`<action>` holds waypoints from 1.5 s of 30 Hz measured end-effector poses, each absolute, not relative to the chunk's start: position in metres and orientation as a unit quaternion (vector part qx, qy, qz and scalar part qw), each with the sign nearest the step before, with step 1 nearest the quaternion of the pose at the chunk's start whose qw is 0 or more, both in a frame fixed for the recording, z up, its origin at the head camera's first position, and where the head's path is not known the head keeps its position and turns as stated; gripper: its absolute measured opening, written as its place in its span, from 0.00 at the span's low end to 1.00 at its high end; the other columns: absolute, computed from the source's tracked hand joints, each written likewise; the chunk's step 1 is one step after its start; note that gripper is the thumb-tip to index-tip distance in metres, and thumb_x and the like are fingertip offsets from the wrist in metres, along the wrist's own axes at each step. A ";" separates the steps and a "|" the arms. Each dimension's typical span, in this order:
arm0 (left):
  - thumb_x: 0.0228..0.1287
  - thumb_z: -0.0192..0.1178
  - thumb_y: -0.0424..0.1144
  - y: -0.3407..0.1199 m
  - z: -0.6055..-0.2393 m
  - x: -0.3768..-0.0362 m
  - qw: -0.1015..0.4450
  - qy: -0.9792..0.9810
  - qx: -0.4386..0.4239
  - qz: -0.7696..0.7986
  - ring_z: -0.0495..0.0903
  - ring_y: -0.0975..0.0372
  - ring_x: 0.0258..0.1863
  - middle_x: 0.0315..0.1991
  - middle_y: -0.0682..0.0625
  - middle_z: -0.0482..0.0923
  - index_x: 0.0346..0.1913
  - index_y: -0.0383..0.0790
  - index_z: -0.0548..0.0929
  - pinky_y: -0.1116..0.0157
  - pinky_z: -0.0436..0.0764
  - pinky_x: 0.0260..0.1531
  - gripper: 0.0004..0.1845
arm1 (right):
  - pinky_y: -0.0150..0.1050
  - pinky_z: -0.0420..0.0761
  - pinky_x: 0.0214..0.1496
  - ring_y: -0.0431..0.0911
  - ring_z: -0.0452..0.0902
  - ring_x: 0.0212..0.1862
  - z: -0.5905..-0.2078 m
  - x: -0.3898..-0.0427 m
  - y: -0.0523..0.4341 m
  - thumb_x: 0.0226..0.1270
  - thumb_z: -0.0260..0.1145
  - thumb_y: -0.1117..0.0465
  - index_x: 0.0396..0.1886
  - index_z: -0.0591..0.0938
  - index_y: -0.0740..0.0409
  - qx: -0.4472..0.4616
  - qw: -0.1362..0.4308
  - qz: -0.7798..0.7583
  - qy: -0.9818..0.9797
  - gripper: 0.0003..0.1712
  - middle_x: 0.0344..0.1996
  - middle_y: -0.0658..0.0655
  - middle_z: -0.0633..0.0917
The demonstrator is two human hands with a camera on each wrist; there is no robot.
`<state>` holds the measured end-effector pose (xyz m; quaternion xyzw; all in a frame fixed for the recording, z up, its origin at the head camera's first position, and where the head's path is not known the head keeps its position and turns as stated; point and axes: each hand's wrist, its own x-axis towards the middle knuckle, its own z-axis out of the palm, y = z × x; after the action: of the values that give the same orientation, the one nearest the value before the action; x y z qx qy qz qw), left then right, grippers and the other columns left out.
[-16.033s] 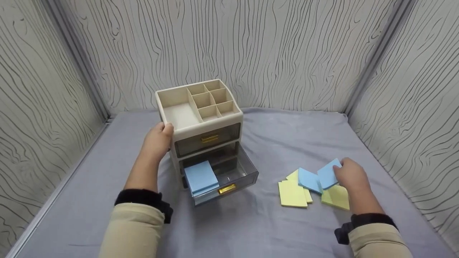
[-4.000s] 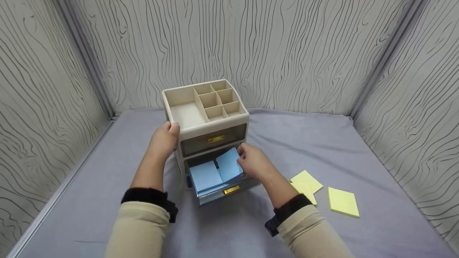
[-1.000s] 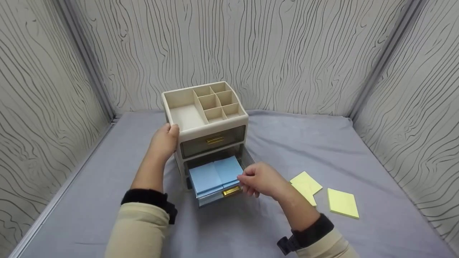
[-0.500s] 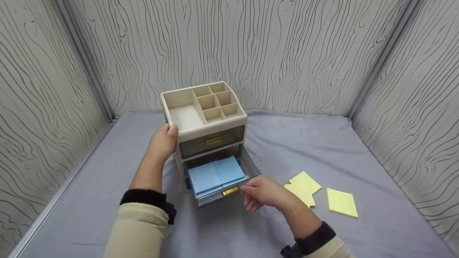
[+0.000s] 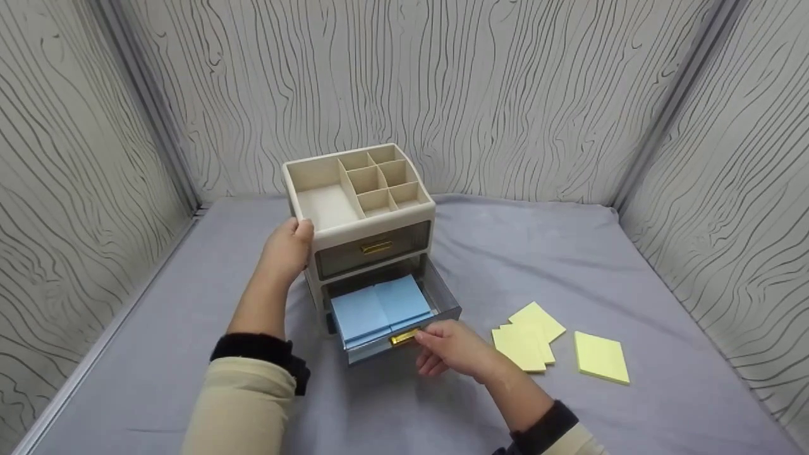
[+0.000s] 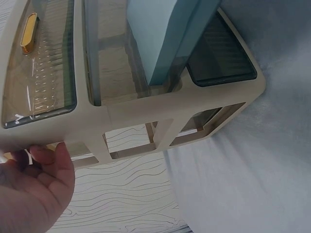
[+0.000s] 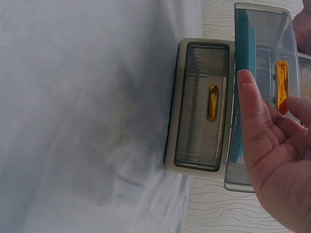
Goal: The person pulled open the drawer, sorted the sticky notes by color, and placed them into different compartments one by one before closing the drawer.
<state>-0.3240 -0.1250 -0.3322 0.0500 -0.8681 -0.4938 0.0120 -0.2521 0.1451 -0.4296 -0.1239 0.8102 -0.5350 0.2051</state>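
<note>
A cream desk organizer [image 5: 373, 226] stands on the cloth, its middle drawer [image 5: 446, 297] pulled out. Blue sticky-note pads [image 5: 361, 311] lie side by side in two stacks inside that drawer. My left hand [image 5: 286, 251] grips the organizer's left side near the top; the left wrist view shows its fingers curled at the frame's openings. My right hand [image 5: 456, 349] is at the drawer front, thumb and forefinger pinching the end of the gold handle [image 5: 403, 337]. Its other fingers hang below, beside the drawer front [image 7: 243, 182] in the right wrist view.
Several yellow sticky-note pads [image 5: 519, 349] overlap on the grey cloth at the right, with another yellow pad [image 5: 601, 357] apart from them. The top drawer [image 5: 341, 259] and the bottom drawer [image 7: 200, 141] are closed. Wood-patterned walls [image 5: 505, 95] surround the table.
My right hand took a blue pad from the right, laid it in the drawer, then let go and moved down to the gold handle. My left hand still grips the organizer.
</note>
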 end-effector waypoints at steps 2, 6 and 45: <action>0.69 0.30 0.48 -0.125 -0.332 -0.324 0.003 -0.864 0.052 -0.500 0.69 0.53 0.39 0.45 0.41 0.69 0.51 0.37 0.67 0.60 0.72 0.39 0.22 | 0.46 0.81 0.33 0.56 0.82 0.29 -0.430 -0.252 0.145 0.67 0.55 0.55 0.25 0.75 0.68 -0.125 0.206 -0.539 0.807 0.20 0.25 0.61 0.84; 0.69 0.30 0.48 -0.125 -0.332 -0.324 -0.003 -0.861 0.056 -0.506 0.69 0.52 0.44 0.50 0.40 0.68 0.54 0.37 0.66 0.58 0.72 0.44 0.23 | 0.46 0.81 0.33 0.56 0.82 0.29 -0.430 -0.254 0.145 0.67 0.55 0.55 0.25 0.76 0.68 -0.121 0.215 -0.539 0.805 0.19 0.25 0.61 0.84; 0.69 0.32 0.48 -0.125 -0.335 -0.326 0.015 -0.866 0.051 -0.498 0.68 0.56 0.32 0.37 0.43 0.68 0.46 0.37 0.68 0.64 0.72 0.33 0.19 | 0.45 0.81 0.35 0.51 0.82 0.28 -0.422 -0.258 0.141 0.69 0.54 0.56 0.33 0.79 0.69 -0.118 0.219 -0.576 0.779 0.18 0.25 0.61 0.84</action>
<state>-0.3260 -0.1253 -0.3348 0.0513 -0.8656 -0.4979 0.0151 -0.2582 0.1407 -0.4221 -0.1177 0.7788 -0.5758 0.2195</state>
